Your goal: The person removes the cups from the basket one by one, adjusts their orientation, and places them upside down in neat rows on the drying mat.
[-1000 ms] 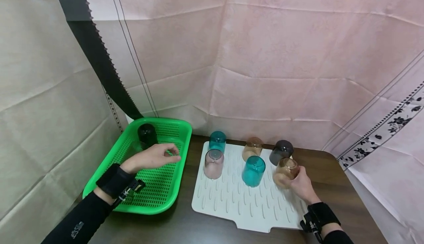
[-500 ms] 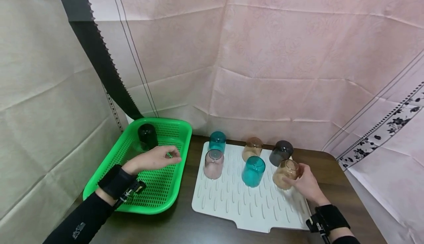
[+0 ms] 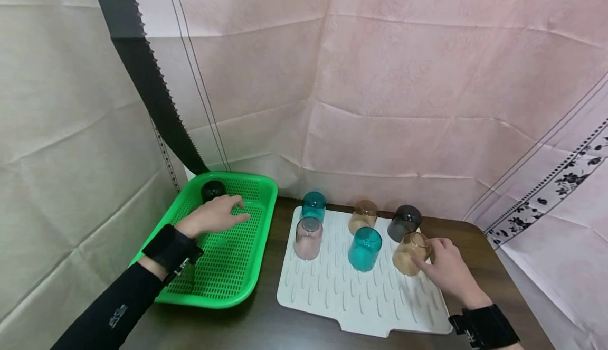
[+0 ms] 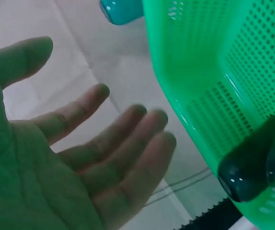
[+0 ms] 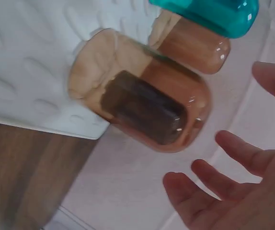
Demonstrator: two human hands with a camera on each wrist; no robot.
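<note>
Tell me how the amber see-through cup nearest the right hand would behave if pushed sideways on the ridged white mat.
The amber translucent cup stands upside down on its wide rim, so it likely resists tipping. The ridged white drying mat would probably catch the rim, making it judder rather than slide. Its glossy wall looks slippery to the right hand.

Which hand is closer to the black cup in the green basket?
The left hand. It hovers open over the green basket, just in front of the black cup. The right hand is far across on the white mat, beside an amber cup.

amber cup (image 3: 410, 253) upside down on white mat (image 3: 332, 297)
</note>
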